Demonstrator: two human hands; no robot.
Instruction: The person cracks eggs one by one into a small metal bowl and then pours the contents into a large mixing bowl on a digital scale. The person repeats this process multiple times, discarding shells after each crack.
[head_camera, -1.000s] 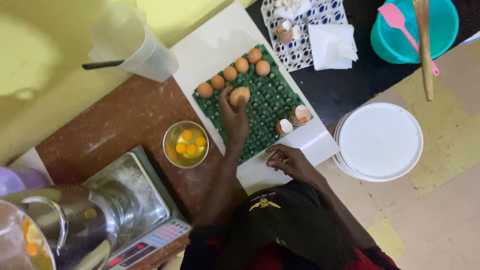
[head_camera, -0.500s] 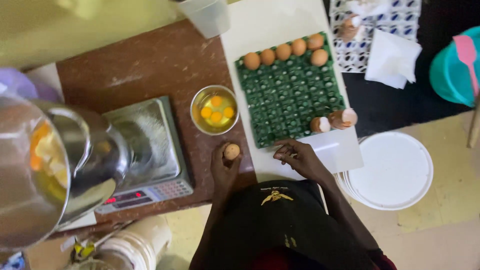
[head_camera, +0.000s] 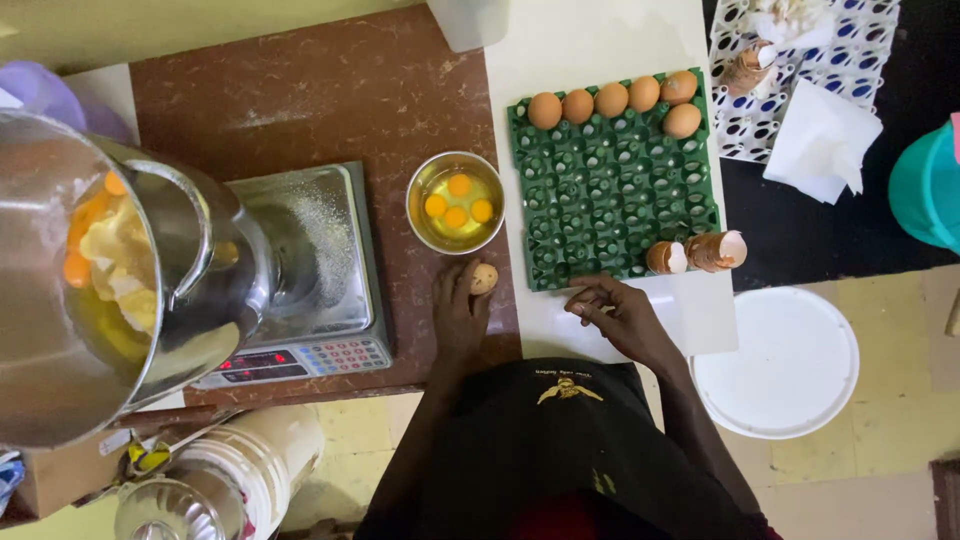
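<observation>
Altogether, seven whole brown eggs show: six sit along the far edge of the green moulded egg tray (head_camera: 610, 200), five in a row and one just behind the right end, and the seventh, a speckled brown egg (head_camera: 484, 278), is pinched in the fingers of the left hand (head_camera: 458, 310) just near of the small round steel bowl (head_camera: 455, 202). That bowl holds four yellow yolks in clear white. Two broken brown eggshells (head_camera: 700, 253) rest on the tray's near right corner. The right hand (head_camera: 622, 315) lies with fingers curled loosely on the white board, holding nothing that can be made out. To the left stands one steel-topped digital scale (head_camera: 305, 270) with a red display, and nearer the camera a large steel mixing bowl (head_camera: 100, 290) with yellow batter. One round white lid (head_camera: 775, 362) lies on the right. The counter (head_camera: 310, 95) is reddish-brown speckled stone; the floor below shows pale yellow tiles.
</observation>
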